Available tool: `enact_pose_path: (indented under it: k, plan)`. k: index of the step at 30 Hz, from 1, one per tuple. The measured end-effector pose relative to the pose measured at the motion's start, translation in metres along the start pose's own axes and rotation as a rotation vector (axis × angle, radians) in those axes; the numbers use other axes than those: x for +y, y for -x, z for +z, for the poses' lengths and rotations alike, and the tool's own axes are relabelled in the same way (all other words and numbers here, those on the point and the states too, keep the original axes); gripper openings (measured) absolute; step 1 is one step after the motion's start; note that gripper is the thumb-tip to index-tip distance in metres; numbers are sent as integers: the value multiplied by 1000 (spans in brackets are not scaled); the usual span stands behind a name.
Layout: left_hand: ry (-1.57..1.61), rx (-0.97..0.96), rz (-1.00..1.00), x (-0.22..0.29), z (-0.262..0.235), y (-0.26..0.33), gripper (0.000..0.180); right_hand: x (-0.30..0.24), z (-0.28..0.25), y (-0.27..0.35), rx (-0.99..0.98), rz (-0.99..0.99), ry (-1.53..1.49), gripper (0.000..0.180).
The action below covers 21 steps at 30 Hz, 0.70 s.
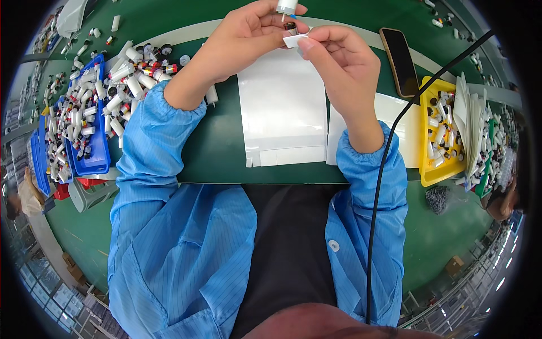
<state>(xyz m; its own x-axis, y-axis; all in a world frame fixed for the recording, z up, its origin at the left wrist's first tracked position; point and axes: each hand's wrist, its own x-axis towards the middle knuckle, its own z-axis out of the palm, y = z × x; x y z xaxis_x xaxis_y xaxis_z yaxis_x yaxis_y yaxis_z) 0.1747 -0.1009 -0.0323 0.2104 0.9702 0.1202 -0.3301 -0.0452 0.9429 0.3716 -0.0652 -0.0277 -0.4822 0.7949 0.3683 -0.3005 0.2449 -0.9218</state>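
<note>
Small white cylindrical part (287,7) sits at top centre, above the green table (220,152), gripped in the left hand (245,35). Right hand (339,59) pinches a small white label (294,40) just below the part, touching the left fingers. White sheet (282,107) lies under both hands. Blue bin (97,152) of similar parts at left, black phone (400,61) and yellow tray (429,172) at right.

Bench (226,158) dark green, pale stripe along far side. Sleeves (147,169) light blue with fine grid pattern. Apron (288,248) black. Sheet (282,107) white, glossy. Small label (294,40) white. Left tray (96,152) blue, right tray (435,169) yellow. Small cylinders (121,76) mostly white with black and red ends. Phone (400,61) black, brown edge. Cable (384,186) black.
</note>
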Motion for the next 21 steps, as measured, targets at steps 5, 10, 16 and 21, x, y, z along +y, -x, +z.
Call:
enact_pose_path:
  k: [5,10,16,21]
  plan:
    - [-66,9,-5,-4,3,-1,43,3,2,-3,76,90,-69,13]
    - [-96,23,22,-1,5,-3,42,13,2,-1,167,117,-40,14]
    - [-115,51,-5,2,12,1,44,17,5,2,208,112,-73,12]
    - [-337,100,69,1,7,3,48,15,6,1,195,81,-115,14]
